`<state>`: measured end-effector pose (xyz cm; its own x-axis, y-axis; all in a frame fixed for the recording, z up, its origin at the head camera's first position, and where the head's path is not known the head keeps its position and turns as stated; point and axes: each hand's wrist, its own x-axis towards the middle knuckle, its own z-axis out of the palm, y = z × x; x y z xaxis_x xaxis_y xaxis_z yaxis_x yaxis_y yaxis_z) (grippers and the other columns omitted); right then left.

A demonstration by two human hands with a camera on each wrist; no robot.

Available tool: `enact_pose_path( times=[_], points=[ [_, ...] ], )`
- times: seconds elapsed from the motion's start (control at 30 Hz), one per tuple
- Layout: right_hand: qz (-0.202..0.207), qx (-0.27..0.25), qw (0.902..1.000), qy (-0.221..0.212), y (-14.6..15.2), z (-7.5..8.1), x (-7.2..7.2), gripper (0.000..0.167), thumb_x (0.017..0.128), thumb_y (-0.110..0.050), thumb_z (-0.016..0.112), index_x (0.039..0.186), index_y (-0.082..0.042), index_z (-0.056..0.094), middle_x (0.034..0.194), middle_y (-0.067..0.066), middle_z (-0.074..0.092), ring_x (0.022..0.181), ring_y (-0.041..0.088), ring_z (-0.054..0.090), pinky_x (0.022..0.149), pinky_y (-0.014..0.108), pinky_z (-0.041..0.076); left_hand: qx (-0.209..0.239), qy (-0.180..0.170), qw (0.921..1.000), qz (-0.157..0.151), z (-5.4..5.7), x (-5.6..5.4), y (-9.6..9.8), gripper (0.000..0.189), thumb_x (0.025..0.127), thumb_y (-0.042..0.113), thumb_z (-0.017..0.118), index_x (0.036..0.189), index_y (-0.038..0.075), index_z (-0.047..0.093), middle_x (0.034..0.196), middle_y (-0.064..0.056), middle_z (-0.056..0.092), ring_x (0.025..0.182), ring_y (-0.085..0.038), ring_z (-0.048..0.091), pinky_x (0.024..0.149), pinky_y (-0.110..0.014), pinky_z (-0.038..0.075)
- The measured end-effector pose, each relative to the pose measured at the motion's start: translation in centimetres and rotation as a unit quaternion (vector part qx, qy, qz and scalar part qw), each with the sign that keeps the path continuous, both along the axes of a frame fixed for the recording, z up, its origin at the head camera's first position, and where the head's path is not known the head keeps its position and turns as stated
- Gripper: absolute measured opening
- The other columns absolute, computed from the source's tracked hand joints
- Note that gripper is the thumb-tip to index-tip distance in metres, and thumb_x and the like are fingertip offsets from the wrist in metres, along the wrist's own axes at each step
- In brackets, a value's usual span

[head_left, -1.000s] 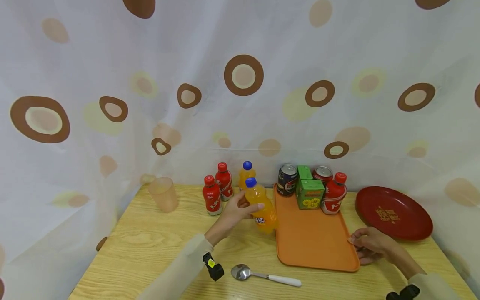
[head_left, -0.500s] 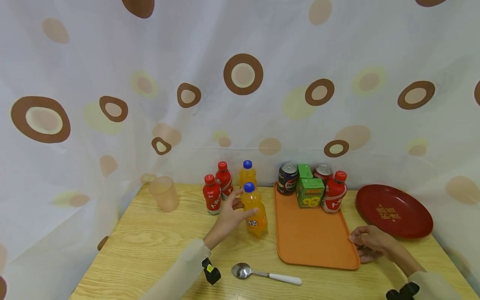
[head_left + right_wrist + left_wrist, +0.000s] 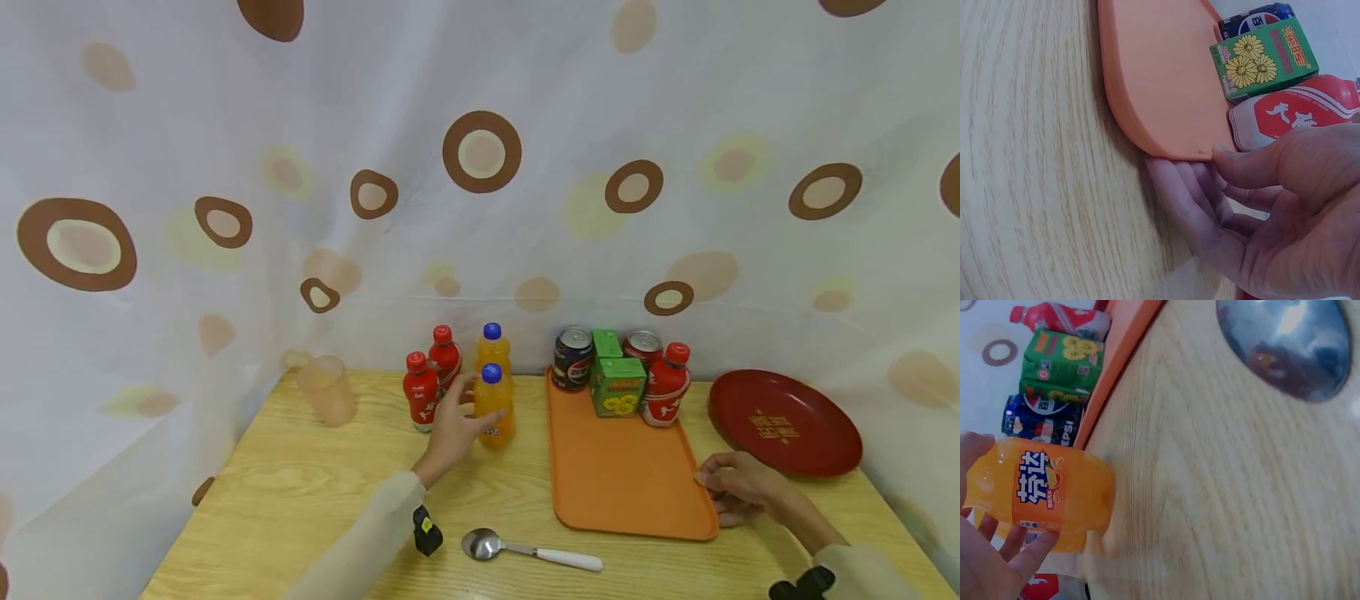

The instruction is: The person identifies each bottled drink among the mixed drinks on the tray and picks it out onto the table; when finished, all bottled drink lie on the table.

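My left hand [image 3: 455,427] is round an orange soda bottle [image 3: 1060,487] with a blue cap, thumb on one side and fingers on the other. This bottle stands upright on the table, just in front of a second orange soda bottle [image 3: 492,346]. Two red bottles [image 3: 422,392] are close to the left of that hand. At the right, my right hand [image 3: 738,487] pinches the rim of an orange tray [image 3: 626,483], its thumb on top and fingers beneath. On the tray's far end stand green drink cartons [image 3: 618,387], a dark blue can [image 3: 573,358], a red can [image 3: 642,346] and a red bottle [image 3: 666,387].
A spoon [image 3: 528,552] with a white handle lies near the front of the wooden table [image 3: 300,492]. A frosted cup [image 3: 327,392] stands at the back left. To the right of the tray is a dark red plate [image 3: 795,425]. A patterned curtain [image 3: 480,242] hangs behind.
My left hand has carried the orange soda bottle leftward from the tray's edge and set it upright in front of the other one. The right hand keeps its place on the tray.
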<state>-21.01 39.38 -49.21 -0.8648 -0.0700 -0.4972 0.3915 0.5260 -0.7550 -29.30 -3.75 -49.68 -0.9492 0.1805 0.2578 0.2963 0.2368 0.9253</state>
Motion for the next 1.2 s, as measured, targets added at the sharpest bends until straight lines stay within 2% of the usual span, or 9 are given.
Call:
enact_pose_path(
  times=[0.13,0.43,0.7,0.8,1.0,1.2],
  points=[
    [0.001,-0.002,0.9999,0.013,-0.1,-0.1,0.1,0.018,0.108,-0.014,0.055,0.108,0.004,0.059,0.081,0.003,0.063,0.066,0.014,0.066,0.061,0.032,0.063,0.004,-0.003,1.0,0.004,-0.6,-0.5,0.0,0.064,0.093,0.015,0.082,0.147,0.008,0.049,0.143,-0.017,0.054,0.125,-0.04,0.056,0.107,-0.054,0.051],
    [-0.019,-0.002,0.9998,0.002,0.3,0.0,0.5,0.019,0.108,-0.013,0.055,0.111,0.005,0.06,0.081,0.005,0.065,0.067,0.015,0.068,0.062,0.033,0.064,-0.004,0.007,0.9999,-0.012,-0.8,-1.1,0.6,0.072,0.096,0.016,0.079,0.156,0.004,0.041,0.144,-0.023,0.054,0.129,-0.042,0.056,0.111,-0.055,0.048],
    [0.005,0.001,0.9992,0.04,0.0,0.0,0.6,0.02,0.108,-0.012,0.055,0.111,0.007,0.059,0.081,0.003,0.062,0.067,0.015,0.065,0.061,0.033,0.063,-0.003,0.01,0.9999,-0.008,-0.7,-1.3,0.1,0.075,0.096,0.013,0.078,0.158,0.001,0.039,0.149,-0.022,0.052,0.131,-0.043,0.055,0.111,-0.055,0.048],
    [0.009,0.0,0.9989,0.047,-0.4,0.1,0.4,0.019,0.108,-0.013,0.055,0.109,0.006,0.059,0.079,0.003,0.061,0.066,0.015,0.065,0.061,0.034,0.063,-0.004,0.007,1.0,-0.002,-0.3,-1.3,-0.1,0.075,0.095,0.013,0.078,0.158,0.0,0.039,0.147,-0.023,0.053,0.129,-0.044,0.056,0.11,-0.055,0.05],
    [-0.003,-0.003,0.9997,0.025,-0.3,0.4,0.4,0.018,0.108,-0.013,0.055,0.109,0.005,0.059,0.077,0.004,0.063,0.064,0.014,0.067,0.061,0.033,0.063,-0.033,-0.004,0.9994,0.012,0.6,-0.7,0.2,0.074,0.096,0.014,0.077,0.158,0.0,0.04,0.148,-0.024,0.053,0.127,-0.044,0.059,0.105,-0.053,0.054],
    [-0.007,-0.003,0.9999,0.009,-0.2,0.4,0.5,0.018,0.108,-0.014,0.054,0.109,0.003,0.059,0.081,0.004,0.062,0.066,0.013,0.067,0.062,0.031,0.063,-0.077,0.006,0.9957,0.051,0.9,-0.2,0.9,0.068,0.096,0.02,0.078,0.155,0.005,0.046,0.141,-0.021,0.058,0.122,-0.039,0.061,0.101,-0.053,0.056]
  ],
)
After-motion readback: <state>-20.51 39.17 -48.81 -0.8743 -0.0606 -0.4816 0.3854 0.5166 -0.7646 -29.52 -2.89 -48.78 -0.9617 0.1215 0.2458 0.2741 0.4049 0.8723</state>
